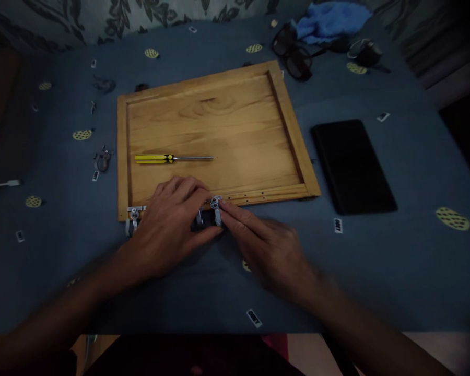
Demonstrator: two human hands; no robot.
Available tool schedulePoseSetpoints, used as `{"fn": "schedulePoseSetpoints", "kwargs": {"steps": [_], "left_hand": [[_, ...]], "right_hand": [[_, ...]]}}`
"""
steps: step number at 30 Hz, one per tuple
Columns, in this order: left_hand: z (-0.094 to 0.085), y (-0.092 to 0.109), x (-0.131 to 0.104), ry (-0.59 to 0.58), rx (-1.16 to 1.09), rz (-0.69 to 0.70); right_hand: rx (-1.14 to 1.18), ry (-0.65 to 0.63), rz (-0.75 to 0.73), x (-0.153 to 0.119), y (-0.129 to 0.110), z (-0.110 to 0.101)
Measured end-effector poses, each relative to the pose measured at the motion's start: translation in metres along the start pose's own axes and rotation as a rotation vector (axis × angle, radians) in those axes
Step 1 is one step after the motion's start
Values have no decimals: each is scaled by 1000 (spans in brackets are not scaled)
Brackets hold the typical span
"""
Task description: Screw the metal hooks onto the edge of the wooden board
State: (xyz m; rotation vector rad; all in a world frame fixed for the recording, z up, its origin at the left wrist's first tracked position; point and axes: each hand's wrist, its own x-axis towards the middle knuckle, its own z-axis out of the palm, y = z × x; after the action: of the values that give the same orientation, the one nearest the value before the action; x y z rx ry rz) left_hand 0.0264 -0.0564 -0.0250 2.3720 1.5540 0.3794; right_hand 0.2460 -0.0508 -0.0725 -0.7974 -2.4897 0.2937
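A framed wooden panel (203,125) lies on the cloth-covered table, with small dark holes along its near edge. At that edge a silvery metal fitting (216,202) with a pivot and a curved arm sits between my hands. My left hand (168,224) is closed around the near edge and the fitting, its thumb below and its fingers over the wood. The fingertips of my right hand (270,245) pinch the same fitting from the right. Another metal fitting (134,215) shows at the panel's near-left corner, partly behind my left hand. A yellow-handled screwdriver (154,159) rests on the panel.
Right of the panel lies a black tablet-like slab (354,167). Sunglasses (293,55), a blue cloth (332,21) and a dark strapped object (366,52) sit at the back right. Loose metal parts (102,161) and a white cable (0,185) are at left.
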Motion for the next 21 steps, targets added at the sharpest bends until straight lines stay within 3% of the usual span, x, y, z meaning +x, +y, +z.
{"fn": "schedulePoseSetpoints", "kwargs": {"steps": [11, 21], "left_hand": [[2, 0, 0, 10, 24, -3], [-17, -12, -3, -28, -68, -88]], "right_hand": [[-112, -35, 3, 1, -3, 0], [-152, -14, 8, 3, -4, 1]]}}
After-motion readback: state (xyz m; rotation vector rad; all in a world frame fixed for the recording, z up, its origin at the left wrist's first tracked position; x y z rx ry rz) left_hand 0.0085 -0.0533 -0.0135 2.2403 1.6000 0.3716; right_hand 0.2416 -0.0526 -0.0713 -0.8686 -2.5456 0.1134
